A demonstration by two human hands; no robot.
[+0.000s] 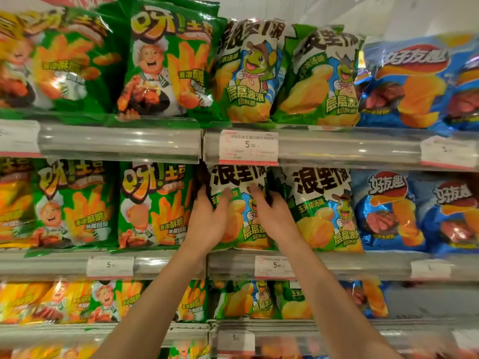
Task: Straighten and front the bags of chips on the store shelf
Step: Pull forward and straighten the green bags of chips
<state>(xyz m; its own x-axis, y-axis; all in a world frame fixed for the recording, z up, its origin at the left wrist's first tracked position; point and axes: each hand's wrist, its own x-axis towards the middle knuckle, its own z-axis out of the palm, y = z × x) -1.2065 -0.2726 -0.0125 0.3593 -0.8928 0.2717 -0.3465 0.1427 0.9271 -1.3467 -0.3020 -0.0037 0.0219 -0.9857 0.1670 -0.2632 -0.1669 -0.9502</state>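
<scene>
reaching up to the middle shelf (166, 265), both bare hands are on one bag: a green and blue wavy-chip bag with a cartoon frog (239, 211), standing upright in the centre of that shelf. the left hand (208, 218) lies against the bag's left side, thumb across the front and the fingers (202, 190) wrapped around the left edge, clamped on the bag. the right hand (272, 216) holds the right side, thumb on the front, its fingers tucked behind the right edge and closed on the same bag. just beside it on the right stands a matching frog bag (326, 211), touching or nearly touching. to the left sit green fry bags with a chef figure (155, 206), and to the right blue bags (388, 211). a white price tag (248, 147) hangs on the rail of the upper shelf right above the held bag, and another price tag (273, 266) sits on the rail below it. the upper shelf carries the same three sorts in the same order, some leaning.
</scene>
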